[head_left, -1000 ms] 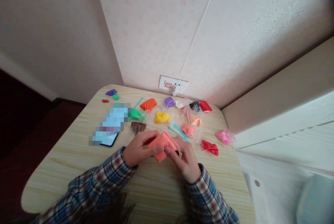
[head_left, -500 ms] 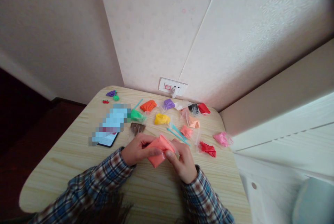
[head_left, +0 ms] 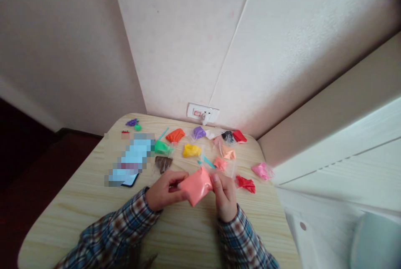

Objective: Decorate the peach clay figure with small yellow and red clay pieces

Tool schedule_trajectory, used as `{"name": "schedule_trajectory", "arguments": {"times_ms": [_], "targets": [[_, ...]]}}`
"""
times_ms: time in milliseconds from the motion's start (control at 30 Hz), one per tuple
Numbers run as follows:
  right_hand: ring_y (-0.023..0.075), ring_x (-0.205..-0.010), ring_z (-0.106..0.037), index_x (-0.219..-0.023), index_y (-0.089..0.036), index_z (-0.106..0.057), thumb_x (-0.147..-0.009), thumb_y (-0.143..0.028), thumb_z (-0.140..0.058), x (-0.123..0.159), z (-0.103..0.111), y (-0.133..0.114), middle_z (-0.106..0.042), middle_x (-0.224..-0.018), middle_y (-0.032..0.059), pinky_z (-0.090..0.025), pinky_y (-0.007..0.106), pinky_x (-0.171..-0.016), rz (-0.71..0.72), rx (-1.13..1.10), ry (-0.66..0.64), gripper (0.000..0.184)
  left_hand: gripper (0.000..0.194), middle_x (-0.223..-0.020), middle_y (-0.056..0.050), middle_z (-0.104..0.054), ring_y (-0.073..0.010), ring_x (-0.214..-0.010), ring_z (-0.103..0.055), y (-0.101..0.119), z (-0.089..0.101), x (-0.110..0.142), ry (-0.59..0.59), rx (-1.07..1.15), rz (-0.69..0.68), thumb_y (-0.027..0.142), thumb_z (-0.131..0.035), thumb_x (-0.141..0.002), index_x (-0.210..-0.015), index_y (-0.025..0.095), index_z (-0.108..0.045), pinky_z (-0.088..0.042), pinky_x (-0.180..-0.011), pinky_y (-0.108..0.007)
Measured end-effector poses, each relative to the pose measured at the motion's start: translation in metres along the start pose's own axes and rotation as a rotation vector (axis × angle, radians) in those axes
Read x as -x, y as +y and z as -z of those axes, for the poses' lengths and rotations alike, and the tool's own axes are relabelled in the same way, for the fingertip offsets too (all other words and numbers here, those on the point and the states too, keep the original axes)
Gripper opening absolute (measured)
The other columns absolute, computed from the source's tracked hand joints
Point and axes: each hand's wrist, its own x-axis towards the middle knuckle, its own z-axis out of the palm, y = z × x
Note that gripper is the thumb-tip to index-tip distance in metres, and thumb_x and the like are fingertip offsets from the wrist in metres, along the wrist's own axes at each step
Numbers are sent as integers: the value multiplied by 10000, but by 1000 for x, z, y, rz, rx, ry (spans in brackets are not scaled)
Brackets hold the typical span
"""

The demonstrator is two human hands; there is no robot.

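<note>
A coral-pink packet of modelling clay (head_left: 196, 185) in clear plastic is held up over the near part of the table (head_left: 181, 235). My left hand (head_left: 166, 190) grips its left edge between thumb and fingers. On the other side, my right hand (head_left: 224, 194) pinches the packet's right edge, thumb on top. Just beyond the hands lie a brown clay bag (head_left: 163, 163), a smaller coral clay bag (head_left: 220, 163) and a blue plastic tool (head_left: 207, 161), partly covered by the packet and bags. A red clay bag (head_left: 246, 183) rests right of my right hand.
A phone with a blurred screen (head_left: 133, 160) lies at the left. Farther back are green (head_left: 163, 148), orange (head_left: 175, 135), yellow (head_left: 191, 150) and purple (head_left: 199, 132) clay bags. Small clay grapes (head_left: 132, 122) sit at the far left corner. A wall socket (head_left: 203, 112) is behind the table.
My right hand has shifted its hold to the packet's right edge, thumb now off its middle. The packet has turned and shows a flatter, smoother face. The view has tilted slightly upward.
</note>
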Motion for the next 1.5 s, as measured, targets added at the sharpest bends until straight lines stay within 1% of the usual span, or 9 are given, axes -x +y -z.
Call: {"name": "schedule_trajectory", "arguments": {"times_ms": [67, 400, 633, 800, 933, 1000, 1133, 1300, 1500], "targets": [[121, -527, -405, -559, -199, -376, -959, -347, -284, -1, 0, 3, -416, -537, -16, -305, 273, -534, 15, 54, 30, 436, 458, -567, 41, -372, -86, -526, -297, -1, 0, -1, -6, -12, 11, 575, -607, -702, -637, 132, -510, -205, -488, -229], [119, -539, -379, -546, -193, -358, -928, -341, -363, -9, 4, 4, -376, -526, -34, -300, 276, -568, 118, 184, -47, 409, 427, -517, 41, -367, -85, -494, -322, 3, -1, -6, 11, 101, -8, 523, -573, -707, -545, 153, -435, -227, -479, -225], [110, -535, -385, -552, -193, -335, -933, -296, -347, -8, 1, 1, -371, -532, -40, -323, 281, -594, 87, 95, -101, 395, 511, -448, 46, -356, -65, -404, -289, 2, 0, -3, 9, 200, 39, 613, -546, -718, -514, 161, -422, -190, -403, -220], [110, -529, -405, -552, -196, -349, -923, -261, -374, -5, 2, 2, -390, -524, -39, -335, 274, -581, 92, 158, -1, 378, 537, -449, 68, -359, -60, -370, -306, -4, -5, -6, 121, 241, 83, 686, -421, -779, -643, 168, -443, -243, -371, -195], [108, -513, -363, -550, -198, -339, -915, -190, -372, -2, 0, 7, -359, -519, -42, -286, 270, -545, 122, 234, 107, 367, 477, -511, 58, -445, -67, -404, -384, -7, -5, -9, 152, 233, 91, 627, -524, -761, -761, 151, -485, -301, -391, -182], [109, -512, -357, -547, -197, -345, -904, -176, -370, -1, -3, 9, -358, -517, -42, -296, 278, -566, 171, 252, 104, 358, 474, -632, 21, -521, -87, -477, -454, -6, -3, -9, 141, 230, 70, 581, -605, -720, -860, 135, -529, -356, -423, -192], [116, -530, -388, -537, -190, -365, -873, -165, -386, 1, -7, 8, -385, -511, -37, -321, 300, -625, 259, 285, 47, 337, 426, -834, -40, -598, -159, -730, -544, 0, 1, -7, 164, 155, -11, 431, -723, -654, -924, 124, -604, -452, -647, -256], [132, -561, -424, -567, -185, -415, -866, -158, -367, 0, -7, 5, -435, -538, -18, -325, 321, -659, 298, 358, 25, 304, 396, -830, -45, -628, -183, -766, -553, 6, 3, -9, 154, 196, 27, 370, -753, -617, -903, 122, -635, -447, -717, -285], [125, -546, -397, -570, -190, -398, -877, -180, -377, 1, -4, 1, -407, -520, -28, -322, 326, -670, 392, 388, 38, 308, 371, -747, -11, -598, -164, -717, -524, 7, 1, -8, 198, 233, 73, 347, -795, -561, -808, 134, -619, -431, -676, -265]]}}
